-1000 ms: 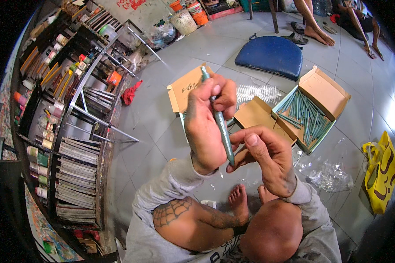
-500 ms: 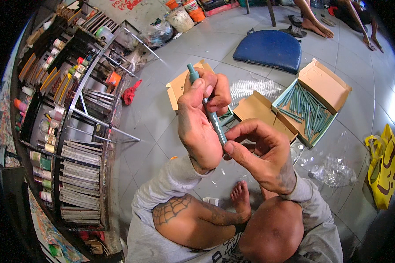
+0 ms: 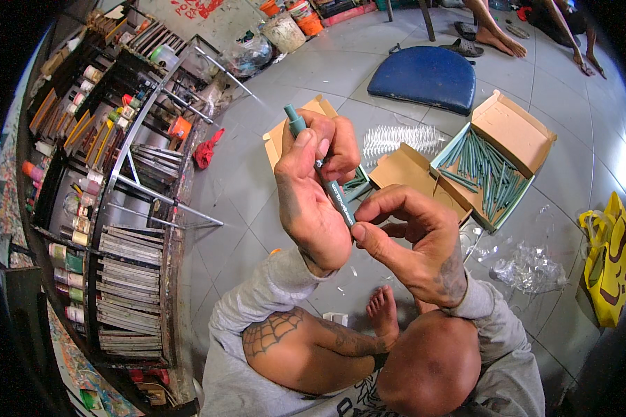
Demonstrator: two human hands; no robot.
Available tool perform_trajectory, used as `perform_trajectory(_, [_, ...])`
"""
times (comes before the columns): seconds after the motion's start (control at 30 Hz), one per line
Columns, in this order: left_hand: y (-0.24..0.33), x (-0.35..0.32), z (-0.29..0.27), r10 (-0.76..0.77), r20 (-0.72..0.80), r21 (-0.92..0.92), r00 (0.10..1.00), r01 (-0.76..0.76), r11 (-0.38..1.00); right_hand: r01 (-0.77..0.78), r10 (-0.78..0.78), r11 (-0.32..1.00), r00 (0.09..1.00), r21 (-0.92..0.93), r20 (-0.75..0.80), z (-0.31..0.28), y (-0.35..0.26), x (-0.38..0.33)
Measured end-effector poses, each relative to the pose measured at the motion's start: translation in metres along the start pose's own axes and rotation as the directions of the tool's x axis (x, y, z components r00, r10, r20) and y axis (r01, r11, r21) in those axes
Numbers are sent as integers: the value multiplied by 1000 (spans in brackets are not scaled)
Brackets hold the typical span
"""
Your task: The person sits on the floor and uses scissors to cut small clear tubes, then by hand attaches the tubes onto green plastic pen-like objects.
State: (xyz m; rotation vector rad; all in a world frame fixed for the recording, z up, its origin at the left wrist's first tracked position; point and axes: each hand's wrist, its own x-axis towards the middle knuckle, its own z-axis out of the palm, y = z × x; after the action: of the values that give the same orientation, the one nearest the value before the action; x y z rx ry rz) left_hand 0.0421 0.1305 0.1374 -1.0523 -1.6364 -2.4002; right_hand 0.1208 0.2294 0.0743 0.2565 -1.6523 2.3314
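marker: matt teal plastic | boxes: matt brown cardboard | floor: smooth grey tile | wrappers: glossy clear film

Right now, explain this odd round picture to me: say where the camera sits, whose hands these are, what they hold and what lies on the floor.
The camera is worn on a person's head and looks down through a very wide lens, so straight lines bend near the rim. The person sits on a grey tiled floor; their knees show at the bottom. The left hand and the right hand together hold one teal marker pen, its capped end pointing up. Ahead lies an open cardboard box full of similar teal pens, a second open box, a blue cushion, clear plastic wrappers and a yellow bag. A paint-stained rack of supplies stands on the left.
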Motion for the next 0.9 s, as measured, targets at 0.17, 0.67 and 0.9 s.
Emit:
perform_trajectory(0.17, [0,-1,-1,14,20,32,1000,-15,999,-75,74,997,996,28,38,-2,-1,1])
perform_trajectory(0.67, [0,-4,-3,35,-47,87,998,-31,996,244,-230,955,968,-167,98,2,6,10])
perform_trajectory(0.9, [3,2,-8,75,-30,-61,997,-77,995,54,-61,975,998,215,27,8,8,3])
